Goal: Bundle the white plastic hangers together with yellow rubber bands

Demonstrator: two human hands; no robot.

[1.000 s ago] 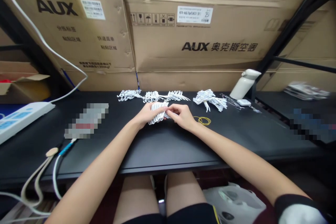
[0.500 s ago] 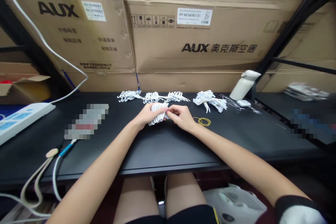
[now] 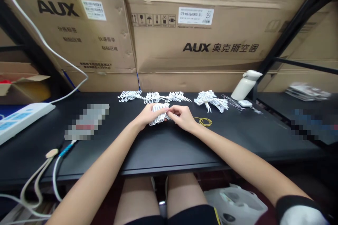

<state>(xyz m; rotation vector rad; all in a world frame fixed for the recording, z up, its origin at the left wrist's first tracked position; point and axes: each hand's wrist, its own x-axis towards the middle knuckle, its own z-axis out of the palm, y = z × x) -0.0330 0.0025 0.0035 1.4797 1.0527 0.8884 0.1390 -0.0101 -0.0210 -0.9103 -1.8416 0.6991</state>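
A bundle of white hooks (image 3: 158, 114) is held above the black table, with my left hand (image 3: 146, 115) closed around its left side. My right hand (image 3: 182, 116) pinches the right end of the same bundle, thumb and forefinger together. Behind my hands lie three bundles of white hooks, the left one (image 3: 130, 95), the middle one (image 3: 152, 97) and the right one (image 3: 177, 96). A looser pile of white pieces (image 3: 210, 101) sits further right. Yellow rubber bands (image 3: 205, 122) lie beside my right wrist.
On the black table (image 3: 169, 151) stand a cream bottle (image 3: 244, 86) and a small white case (image 3: 245, 103) at the back right. A power strip (image 3: 23, 121) and a blurred flat object with a cable (image 3: 87, 122) are at the left. Cardboard boxes (image 3: 158, 49) wall the back.
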